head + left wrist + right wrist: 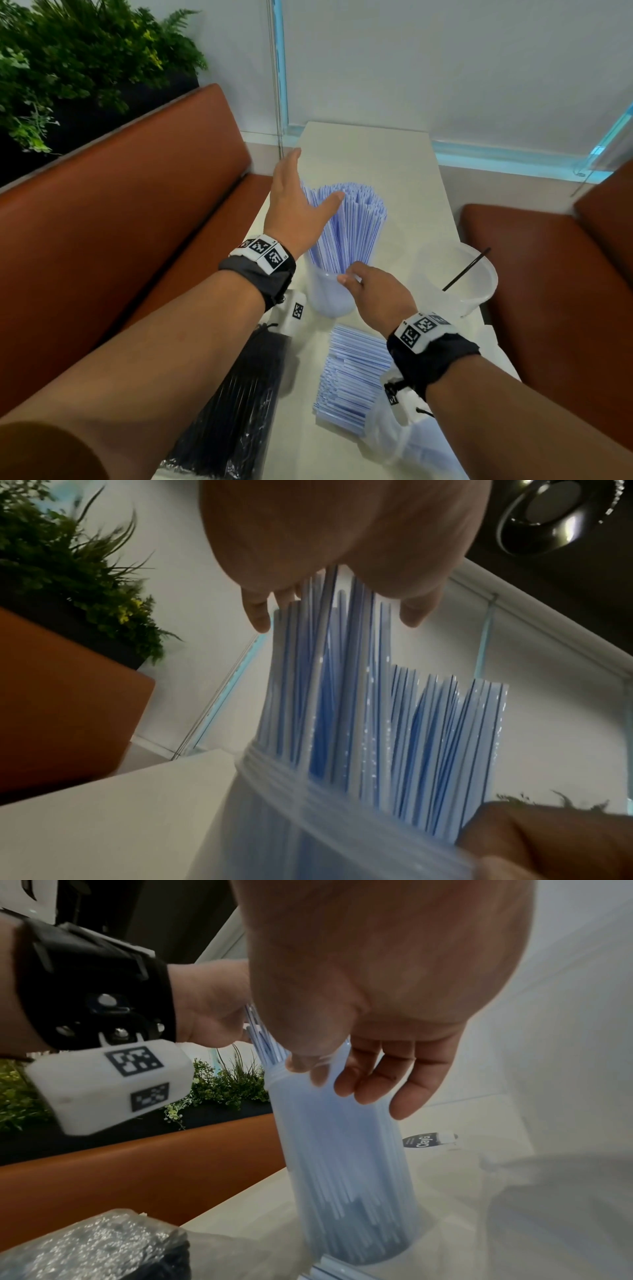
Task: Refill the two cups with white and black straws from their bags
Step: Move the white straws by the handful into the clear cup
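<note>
A translucent cup [329,298] packed with white, blue-striped straws [349,222] stands mid-table. My left hand [291,195] lies flat and open over the straw tops [342,683], its fingertips [257,615] touching them. My right hand [373,291] is at the near rim of this cup [342,1164], thumb on the rim, fingers [377,1083] relaxed beside it. To the right stands a second clear cup [459,277] with one black straw [466,270]. The bag of black straws [233,404] and the bag of white straws [356,373] lie near me.
The narrow pale table [370,154] runs between two orange benches [120,205], with a white wall at its far end. Plants [68,61] stand behind the left bench. A clear screen edge [279,85] rises at the table's far left corner.
</note>
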Demonstrator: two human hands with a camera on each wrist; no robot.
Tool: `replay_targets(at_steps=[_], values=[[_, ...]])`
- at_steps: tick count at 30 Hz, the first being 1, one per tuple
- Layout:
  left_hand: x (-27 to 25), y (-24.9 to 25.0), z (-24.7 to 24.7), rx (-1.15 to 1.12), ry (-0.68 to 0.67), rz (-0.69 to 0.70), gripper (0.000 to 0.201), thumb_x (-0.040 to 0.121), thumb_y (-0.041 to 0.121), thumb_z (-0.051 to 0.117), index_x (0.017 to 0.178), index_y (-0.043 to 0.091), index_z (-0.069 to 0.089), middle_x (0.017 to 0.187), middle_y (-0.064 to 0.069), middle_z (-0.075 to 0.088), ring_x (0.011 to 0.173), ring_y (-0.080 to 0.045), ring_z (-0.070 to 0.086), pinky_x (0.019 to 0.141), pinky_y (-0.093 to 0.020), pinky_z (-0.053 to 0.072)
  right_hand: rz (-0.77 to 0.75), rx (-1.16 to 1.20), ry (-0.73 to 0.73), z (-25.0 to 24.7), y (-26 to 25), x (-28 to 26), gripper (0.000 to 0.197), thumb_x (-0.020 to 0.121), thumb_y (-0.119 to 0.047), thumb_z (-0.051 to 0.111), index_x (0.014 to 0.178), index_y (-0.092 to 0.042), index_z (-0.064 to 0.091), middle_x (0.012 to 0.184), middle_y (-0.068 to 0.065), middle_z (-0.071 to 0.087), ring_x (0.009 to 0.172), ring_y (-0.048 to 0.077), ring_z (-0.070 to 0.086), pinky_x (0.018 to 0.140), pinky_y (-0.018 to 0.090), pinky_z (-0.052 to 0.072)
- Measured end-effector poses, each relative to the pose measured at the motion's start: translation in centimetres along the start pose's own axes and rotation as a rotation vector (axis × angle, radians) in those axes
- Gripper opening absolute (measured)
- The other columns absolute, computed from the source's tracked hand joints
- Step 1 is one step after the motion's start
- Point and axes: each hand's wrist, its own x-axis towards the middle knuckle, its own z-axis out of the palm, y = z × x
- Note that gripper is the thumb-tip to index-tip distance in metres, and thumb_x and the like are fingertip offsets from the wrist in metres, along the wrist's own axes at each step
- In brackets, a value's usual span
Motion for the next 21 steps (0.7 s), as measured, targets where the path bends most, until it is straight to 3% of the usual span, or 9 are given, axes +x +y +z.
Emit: replay_targets(at_steps=[4,7,9,11,13,16,18,21], values=[[0.2,-0.5,0.7,0.136,-0.119,0.002,0.07,0.089,0.053,0.066,0.147,0.02,0.043,0.148,0.002,0.044,0.135,-0.014,0.043,0.109,-0.027,0.035,-0.007,0.025,0.012,0.0,0.1,-0.1,0.028,0.104,-0.052,0.039,0.091,-0.029,0.048,0.073,-0.007,0.052,0.067,0.008,0.051,0.056,0.03,0.032],[0.7,-0.5,0.5,0.04,-0.062,0.008,0.076,0.087,0.05,0.068,0.15,0.026,0.033,0.151,0.003,0.042,0.136,-0.012,0.041,0.108,-0.028,0.035,-0.015,0.025,0.021,0.1,0.2,-0.2,0.029,0.104,-0.053,0.039,0.092,-0.029,0.049,0.076,-0.007,0.054,0.069,0.01,0.052,0.057,0.03,0.033],[0.9,-0.5,0.6,0.114,-0.091,0.096,0.072,0.089,0.049,0.065,0.149,0.026,0.034,0.151,0.002,0.044,0.138,-0.014,0.041,0.111,-0.032,0.036,-0.022,0.037,0.026,0.1,0.1,-0.2,0.03,0.104,-0.053,0.039,0.094,-0.027,0.051,0.08,-0.005,0.056,0.073,0.013,0.054,0.058,0.031,0.034],[0.9,-0.4,0.8,0.336,-0.186,0.205,0.06,0.094,0.048,0.059,0.145,0.021,0.044,0.147,0.0,0.049,0.133,-0.019,0.047,0.11,-0.034,0.038,-0.025,0.051,0.029,0.1,0.0,-0.2,0.031,0.104,-0.052,0.04,0.095,-0.026,0.053,0.083,-0.003,0.058,0.076,0.016,0.055,0.058,0.031,0.034],[0.9,-0.2,0.8,0.391,-0.183,0.241,0.054,0.096,0.046,0.058,0.141,0.018,0.05,0.143,-0.002,0.05,0.129,-0.022,0.049,0.107,-0.037,0.04,-0.027,0.046,0.032,0.1,0.0,-0.3,0.031,0.104,-0.053,0.039,0.095,-0.026,0.053,0.084,-0.003,0.059,0.077,0.017,0.056,0.059,0.032,0.035],[0.8,-0.1,1.1,0.509,-0.14,0.311,0.062,0.095,0.053,0.051,0.146,0.019,0.043,0.148,-0.005,0.046,0.136,-0.026,0.043,0.108,-0.044,0.037,-0.021,0.043,0.031,0.0,-0.1,-0.3,0.031,0.104,-0.053,0.039,0.095,-0.027,0.052,0.083,-0.004,0.058,0.076,0.016,0.056,0.06,0.033,0.035],[0.5,-0.3,1.4,0.67,-0.237,0.328,0.064,0.095,0.058,0.047,0.147,0.021,0.041,0.148,-0.002,0.048,0.134,-0.026,0.046,0.105,-0.045,0.041,-0.012,0.051,0.021,-0.1,-0.2,-0.3,0.029,0.104,-0.053,0.039,0.093,-0.029,0.051,0.081,-0.006,0.056,0.074,0.014,0.055,0.058,0.032,0.033],[0.7,-0.2,0.8,0.684,-0.307,0.243,0.068,0.092,0.06,0.055,0.148,0.024,0.039,0.148,-0.001,0.044,0.129,-0.025,0.048,0.101,-0.044,0.044,-0.011,0.012,-0.011,-0.6,-0.4,-0.2,0.026,0.104,-0.051,0.038,0.098,-0.03,0.051,0.081,-0.008,0.056,0.079,0.017,0.056,0.058,0.032,0.034]])
